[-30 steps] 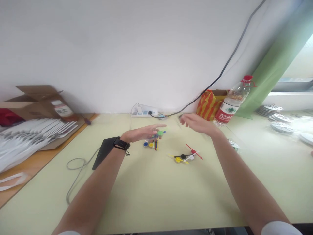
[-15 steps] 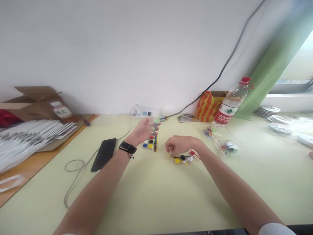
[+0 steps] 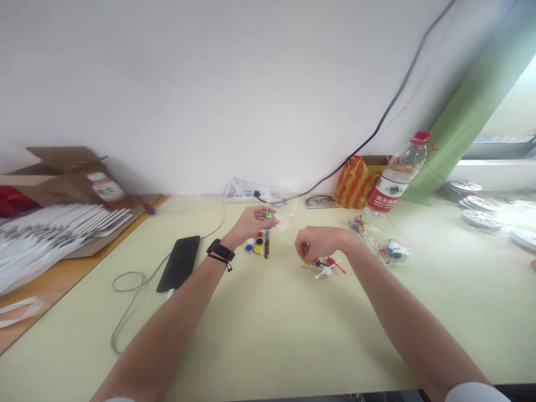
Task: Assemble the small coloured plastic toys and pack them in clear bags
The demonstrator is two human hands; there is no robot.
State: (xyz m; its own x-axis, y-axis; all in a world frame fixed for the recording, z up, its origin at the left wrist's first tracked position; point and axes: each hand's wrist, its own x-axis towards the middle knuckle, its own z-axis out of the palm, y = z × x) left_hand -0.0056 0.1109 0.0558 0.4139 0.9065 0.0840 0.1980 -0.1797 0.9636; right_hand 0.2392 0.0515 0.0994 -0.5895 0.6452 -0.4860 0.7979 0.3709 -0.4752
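Observation:
My left hand point(image 3: 250, 225), with a dark watch on its wrist, is closed on a clear plastic bag point(image 3: 283, 216) with a bright green piece point(image 3: 269, 216) at the fingertips. Just below it on the table lie small coloured discs point(image 3: 258, 249) and a row of thin coloured sticks point(image 3: 267, 248). My right hand point(image 3: 320, 243) has its fingers bent down in a pinch over plastic arrow pointers. A white arrow pointer point(image 3: 328, 271) and a red arrow pointer point(image 3: 331, 261) show beside it. Yellow and black ones are partly hidden under the fingertips, so what they grip is unclear.
To the right lie a bag of small parts point(image 3: 393, 252) and loose coloured pieces point(image 3: 359, 225). Behind them stand a water bottle point(image 3: 387, 187) and a striped bag point(image 3: 355, 181). A black phone point(image 3: 178, 263) with a cable lies left. Stacked white discs point(image 3: 481, 219) are far right.
My left hand has turned, and the green piece shows at its fingertips. My right hand has shifted slightly right and now covers more of the yellow and black pointers.

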